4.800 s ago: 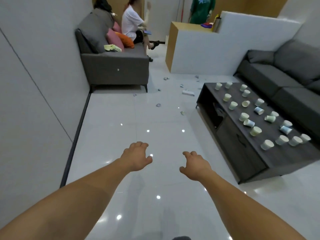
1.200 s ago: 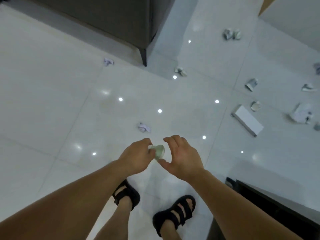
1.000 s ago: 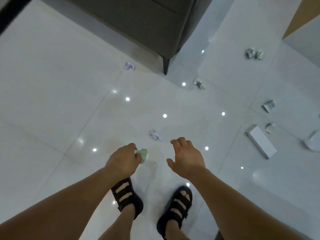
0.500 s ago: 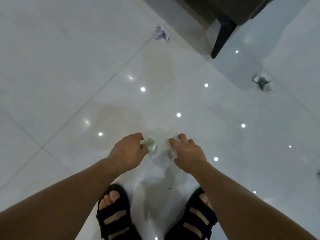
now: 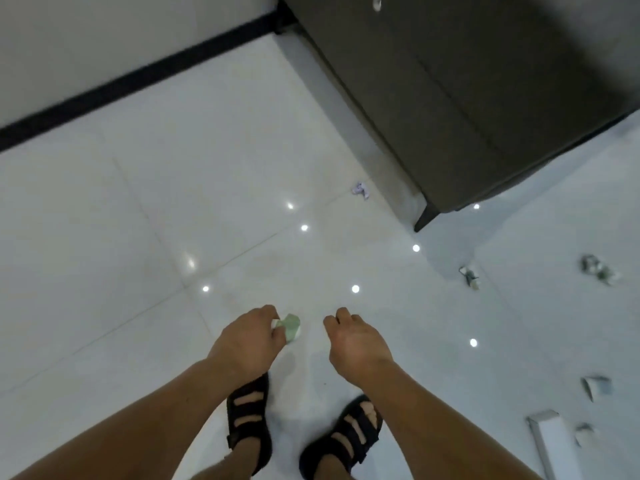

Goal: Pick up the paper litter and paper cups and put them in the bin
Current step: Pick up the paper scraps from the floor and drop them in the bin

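Paper wad (image 5: pixel 290 327), pale green with a white edge, crumpled small, pinched between the thumb and fingertips of the left hand (image 5: pixel 247 336). Pokes out toward the right hand (image 5: pixel 353 344), just beside it and not touching. Hangs low over the floor (image 5: pixel 138 237), forward of the sandals (image 5: pixel 247 427). Right hand's fingers loosely curled downward, with nothing seen in them; judged free for the next pick.

Further out, ahead and slightly right of both hands: a lilac scrap (image 5: pixel 361 190), balled up, with no clear long axis. Lies on the floor just off the front edge of the grey sofa (image 5: pixel 467 98), near its leg. Roughly as near to one hand as the other, yet probably a job for the empty right.

Off to the right, well apart from the hands: a grey-white scrap (image 5: pixel 470 277) beyond the sofa leg, a longer crumpled piece (image 5: pixel 599 270) past it, and a flattened piece (image 5: pixel 596 388) nearer the feet. At the frame's lower right, a white box (image 5: pixel 550 441) with a small scrap (image 5: pixel 583 434) touching or just beside it; cannot tell which. All on the right hand's side.

No bin in view, and no paper cup clearly made out.
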{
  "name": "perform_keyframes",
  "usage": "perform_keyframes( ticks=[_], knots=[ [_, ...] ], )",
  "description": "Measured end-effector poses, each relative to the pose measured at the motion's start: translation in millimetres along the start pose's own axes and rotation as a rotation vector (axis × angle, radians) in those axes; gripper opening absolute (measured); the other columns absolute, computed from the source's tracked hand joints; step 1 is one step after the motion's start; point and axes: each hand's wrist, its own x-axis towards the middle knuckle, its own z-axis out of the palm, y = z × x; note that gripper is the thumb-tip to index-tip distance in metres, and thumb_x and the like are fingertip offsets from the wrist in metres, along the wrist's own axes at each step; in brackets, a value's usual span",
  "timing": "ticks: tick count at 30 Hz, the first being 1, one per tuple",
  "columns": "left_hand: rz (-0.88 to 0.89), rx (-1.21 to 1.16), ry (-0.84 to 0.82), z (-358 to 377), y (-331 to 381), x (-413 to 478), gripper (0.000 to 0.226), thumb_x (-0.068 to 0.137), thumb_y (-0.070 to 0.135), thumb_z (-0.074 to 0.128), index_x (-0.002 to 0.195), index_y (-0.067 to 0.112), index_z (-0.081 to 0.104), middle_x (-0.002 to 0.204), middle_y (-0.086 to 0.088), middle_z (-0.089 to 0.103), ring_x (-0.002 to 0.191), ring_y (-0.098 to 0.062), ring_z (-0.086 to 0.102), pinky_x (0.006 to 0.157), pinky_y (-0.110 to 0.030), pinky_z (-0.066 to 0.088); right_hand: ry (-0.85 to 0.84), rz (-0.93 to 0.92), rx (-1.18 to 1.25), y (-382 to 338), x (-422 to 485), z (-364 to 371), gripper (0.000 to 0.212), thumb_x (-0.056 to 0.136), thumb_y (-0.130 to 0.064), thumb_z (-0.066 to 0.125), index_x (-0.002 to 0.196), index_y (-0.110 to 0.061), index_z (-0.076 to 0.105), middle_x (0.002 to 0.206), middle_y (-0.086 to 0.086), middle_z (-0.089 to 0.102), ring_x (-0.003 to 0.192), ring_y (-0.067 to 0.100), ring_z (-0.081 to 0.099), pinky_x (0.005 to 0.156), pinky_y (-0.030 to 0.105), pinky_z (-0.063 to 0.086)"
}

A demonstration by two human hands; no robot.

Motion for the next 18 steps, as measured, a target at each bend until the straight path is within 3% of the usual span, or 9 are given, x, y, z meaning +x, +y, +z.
perform_keyframes(
  ticks=[9,18],
  knots=[
    [-0.14,-0.208,0.234,-152,23,-223,0.021,0.095,0.036,0.047,0.098,0.016,0.054,0.087,0.001,0.059,0.077,-0.017,0.056,0.062,-0.027,0.041,0.085,-0.188,-0.158,-127,-165,-187,0.045,0.089,-0.005,0.046,0.134,-0.011,0.043,0.124,0.009,0.046,0.104,0.025,0.051,0.085,0.034,0.048],
    [-0.272,-0.331,0.42,-219,-66,-384,0.018,0.095,0.035,0.045,0.097,0.019,0.053,0.091,-0.001,0.061,0.077,-0.019,0.053,0.062,-0.028,0.037,0.139,-0.39,-0.338,-320,-243,-250,0.045,0.09,-0.009,0.047,0.135,-0.012,0.042,0.126,0.007,0.046,0.108,0.028,0.051,0.086,0.037,0.048]
  ],
)
